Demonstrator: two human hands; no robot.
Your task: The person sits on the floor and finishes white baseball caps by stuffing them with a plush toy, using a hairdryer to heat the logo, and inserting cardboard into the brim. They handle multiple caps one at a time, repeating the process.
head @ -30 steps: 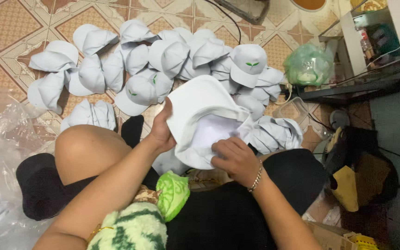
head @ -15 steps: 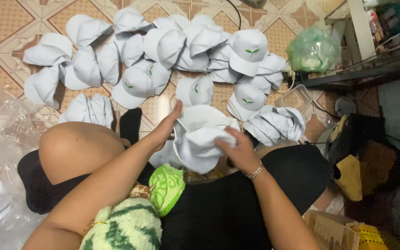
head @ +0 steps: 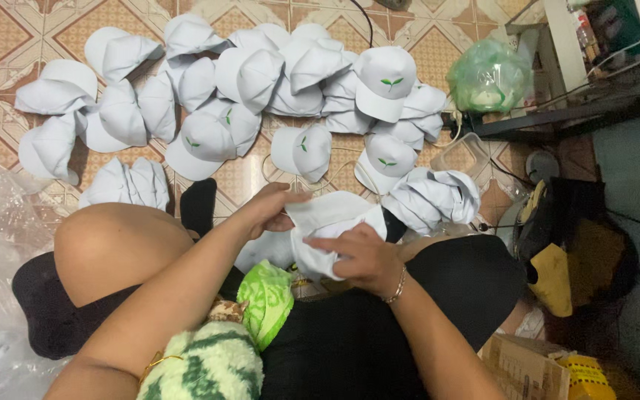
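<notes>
Patterned floor tiles (head: 9, 22) | white cap (head: 327, 222): light, soft; grip crown edges | left hand (head: 268, 209), right hand (head: 361, 255) fingers pinching it | cap pile (head: 246, 81) beyond

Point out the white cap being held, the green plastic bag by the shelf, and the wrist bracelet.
white cap (head: 331, 222), head view, on its crumpled crown between both hands.
green plastic bag (head: 489, 75), head view, on its bulging middle.
bracelet (head: 398, 285), head view, on the chain at the right wrist.

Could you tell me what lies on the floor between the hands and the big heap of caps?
In the head view, one white cap and thin cords on bare tile lie between the hands and the heap.
</notes>
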